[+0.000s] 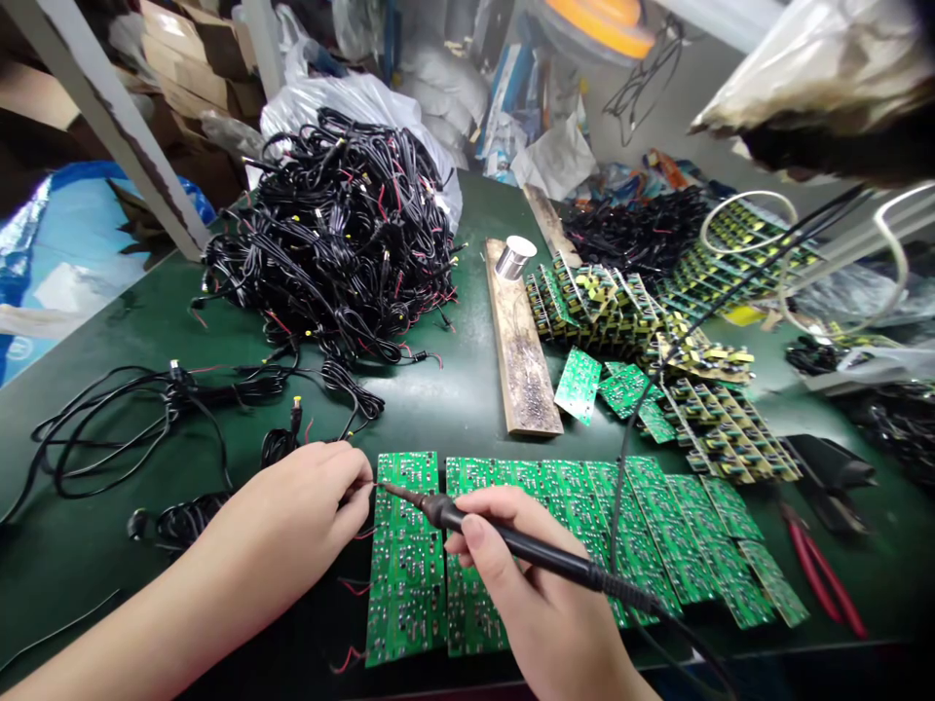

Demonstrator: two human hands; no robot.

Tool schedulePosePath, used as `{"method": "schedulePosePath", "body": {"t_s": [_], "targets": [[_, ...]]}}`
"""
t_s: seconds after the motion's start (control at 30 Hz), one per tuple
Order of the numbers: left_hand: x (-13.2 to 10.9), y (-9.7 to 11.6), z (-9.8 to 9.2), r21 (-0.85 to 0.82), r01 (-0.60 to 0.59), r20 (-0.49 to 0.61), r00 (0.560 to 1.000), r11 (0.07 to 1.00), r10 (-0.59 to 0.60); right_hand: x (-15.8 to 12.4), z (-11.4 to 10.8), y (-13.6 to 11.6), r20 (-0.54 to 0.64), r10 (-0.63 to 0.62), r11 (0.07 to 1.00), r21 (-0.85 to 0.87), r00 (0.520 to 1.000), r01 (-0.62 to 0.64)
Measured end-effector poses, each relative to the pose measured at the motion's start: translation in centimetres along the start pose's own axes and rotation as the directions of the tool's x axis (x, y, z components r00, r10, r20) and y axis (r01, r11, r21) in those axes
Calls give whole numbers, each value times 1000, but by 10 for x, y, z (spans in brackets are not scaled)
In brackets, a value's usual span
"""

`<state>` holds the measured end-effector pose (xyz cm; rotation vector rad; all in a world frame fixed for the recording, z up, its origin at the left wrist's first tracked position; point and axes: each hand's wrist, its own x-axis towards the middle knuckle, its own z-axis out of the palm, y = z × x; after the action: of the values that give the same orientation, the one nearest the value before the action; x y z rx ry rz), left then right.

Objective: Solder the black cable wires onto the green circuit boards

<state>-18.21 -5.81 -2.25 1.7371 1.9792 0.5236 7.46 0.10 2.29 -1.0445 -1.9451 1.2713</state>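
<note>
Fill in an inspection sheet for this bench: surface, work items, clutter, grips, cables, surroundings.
Surface: green tabletop, shiny where bare.
Work items: soldering iron, tip at the left edge of the leftmost circuit board; contact unclear.
Clutter: wooden plank bearing solder spool; red-handled pliers or cutters; stacked component boards.
Grips: left hand pinched, apparently on a thin wire; right hand round the iron's handle.
Cables: large black cable heap; coiled cable beside the left forearm.
Surroundings: cardboard boxes, plastic bags.

A black-handled soldering iron [541,549] slants in from the right, its brownish tip at the upper left edge of the leftmost green circuit board [405,574], which lies flat, dotted with silvery specks, thin red wires [355,590] beside it.
</note>
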Motion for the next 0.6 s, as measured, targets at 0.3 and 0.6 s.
{"method": "schedulePosePath", "body": {"t_s": [0.3,0.6], "targets": [[-1,0,0,6,15,12,1000,1000,-15,-1,-2,-7,50,-94,990,-101,994,98],[1,-4,3,-4,60,64,996,998,-60,24,-96,26,-480,-36,970,-227,877,-85]]}}
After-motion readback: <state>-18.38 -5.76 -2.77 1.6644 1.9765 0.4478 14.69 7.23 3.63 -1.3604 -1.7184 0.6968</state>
